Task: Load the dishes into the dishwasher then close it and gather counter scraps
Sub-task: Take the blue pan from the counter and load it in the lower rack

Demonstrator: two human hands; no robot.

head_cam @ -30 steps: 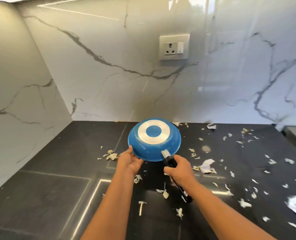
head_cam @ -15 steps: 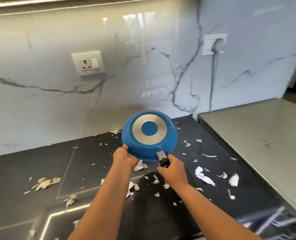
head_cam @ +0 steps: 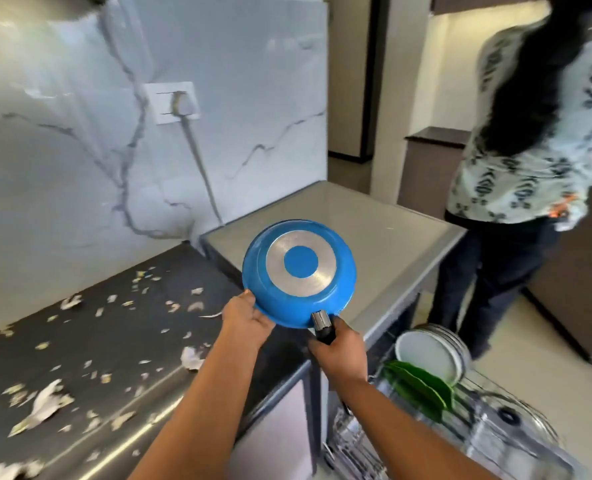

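Two hands are holding a blue frying pan (head_cam: 299, 271) in the air, its underside facing the camera. The right hand (head_cam: 341, 353) is curling round the black handle (head_cam: 324, 329), which is hiding most of that handle; the left hand (head_cam: 246, 318) is gripping the pan's rim, thumb on the outside and the other fingers hidden behind it. The pan is hanging above the join between the dark counter (head_cam: 131, 341) and the grey worktop (head_cam: 367, 230). Left of the pan, pale scraps (head_cam: 47, 403) are lying blurred across the counter. Below and right of the pan, the open dishwasher rack (head_cam: 460, 427) is holding white plates (head_cam: 429, 355) and green dishes (head_cam: 419, 384), with its lower part cut off by the frame. Beyond the pan to the right, another person (head_cam: 519, 157) is standing on the floor beside the rack.
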